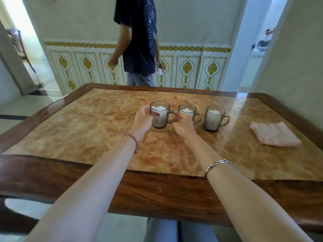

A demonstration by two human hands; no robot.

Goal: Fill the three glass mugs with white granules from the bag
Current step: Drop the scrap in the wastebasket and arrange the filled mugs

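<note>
Three smoky glass mugs stand in a row on the marble-patterned table (pixel 97 130), each holding white granules up near the rim. The left mug (pixel 160 114) carries a red label. My left hand (pixel 143 119) wraps its left side. My right hand (pixel 183 125) pinches its handle from the right, partly covering the middle mug (pixel 187 110). The right mug (pixel 213 118) stands alone, handle to the right. No bag is in view.
A folded pink cloth (pixel 274 135) lies on the table at the right. A person in a dark shirt and jeans (pixel 138 41) walks behind the far table edge. A dark wooden border runs along the near edge. Doorways open at left and right.
</note>
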